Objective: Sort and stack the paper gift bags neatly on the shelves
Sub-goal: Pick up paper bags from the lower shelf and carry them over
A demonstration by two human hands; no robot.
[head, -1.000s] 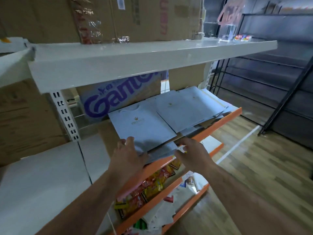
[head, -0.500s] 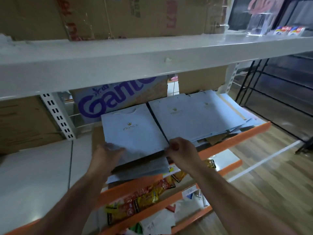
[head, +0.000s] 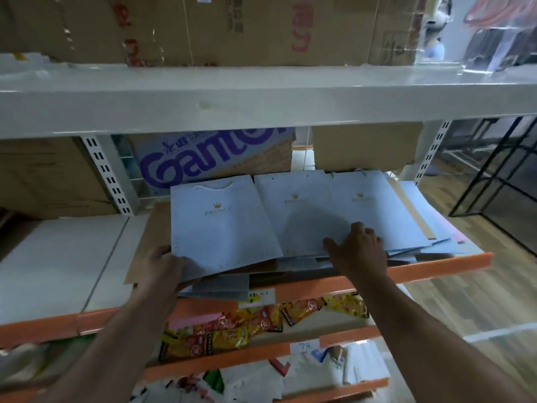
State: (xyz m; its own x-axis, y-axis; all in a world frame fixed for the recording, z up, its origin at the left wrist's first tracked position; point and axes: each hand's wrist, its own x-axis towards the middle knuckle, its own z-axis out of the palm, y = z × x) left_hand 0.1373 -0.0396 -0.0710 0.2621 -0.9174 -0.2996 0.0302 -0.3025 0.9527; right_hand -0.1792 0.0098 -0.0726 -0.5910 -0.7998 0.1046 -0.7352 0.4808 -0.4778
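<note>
We grip the flat pale-blue paper gift bag [head: 223, 225] at 7 o'clock with our left hand [head: 162, 266] to square it | right hand [head: 359, 248] released, flat, pinning the overlapping blue bag pile [head: 334, 210] at 3 o'clock | orange-edged shelf [head: 436, 264]

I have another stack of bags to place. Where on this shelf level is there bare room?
Free: the white shelf, from the slotted upright to the left hand. Crowded: the gift bags under the right hand fill the rest up to the orange edge.

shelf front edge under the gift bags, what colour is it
Orange, seen in the head view along the shelf's front edge below the pale blue gift bags.
</note>
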